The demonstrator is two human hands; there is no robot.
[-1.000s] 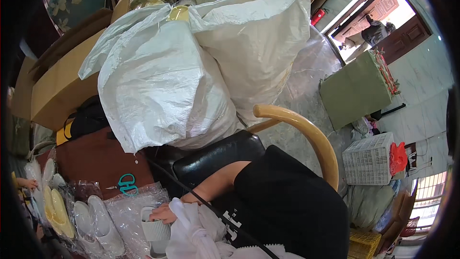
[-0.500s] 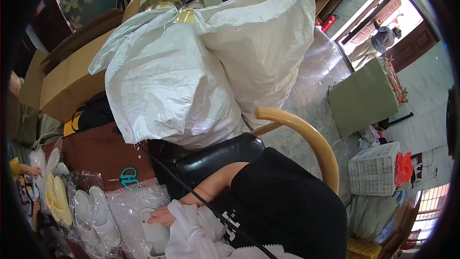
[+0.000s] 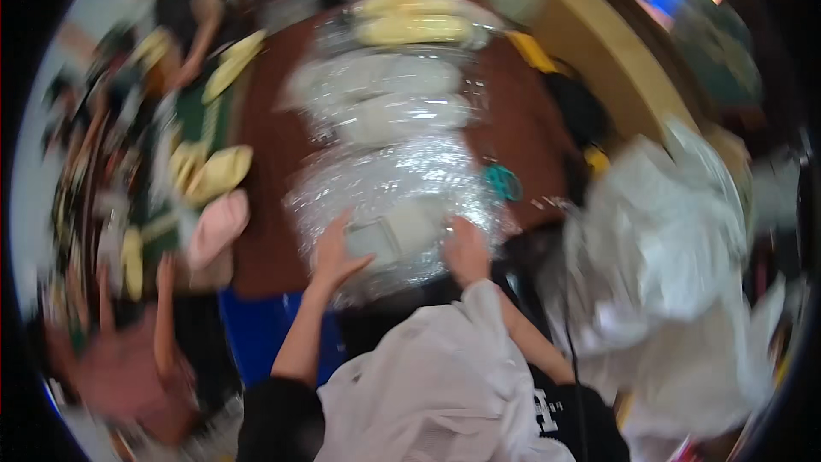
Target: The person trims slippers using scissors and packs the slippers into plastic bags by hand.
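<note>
In front of me a pale grey-white slipper (image 3: 410, 227) lies on crinkled clear plastic bags (image 3: 359, 175). At its left end is my left hand (image 3: 332, 255), open, thumb spread apart from the fingers. My right hand (image 3: 467, 252) is at the other end, fingers loosely open and blurred; whether they touch the slipper I cannot tell. White slippers (image 3: 402, 115) in clear plastic lie just beyond, and yellow slippers (image 3: 415, 30) farther off. Teal-handled scissors (image 3: 502, 181) rest right of the bags.
The brown table (image 3: 274, 162) runs away from me. White woven sacks (image 3: 658, 248) bulge at the right, below a cardboard box (image 3: 611, 60). To the left, people work near yellow slippers (image 3: 218, 173) and a pink slipper (image 3: 218, 227). A dark cord (image 3: 571, 325) hangs beside my right arm.
My view has swung left from the sacks and doorway to the table. Earlier one hand rested on the slipper; now both hands are at its ends. The picture is blurred.
</note>
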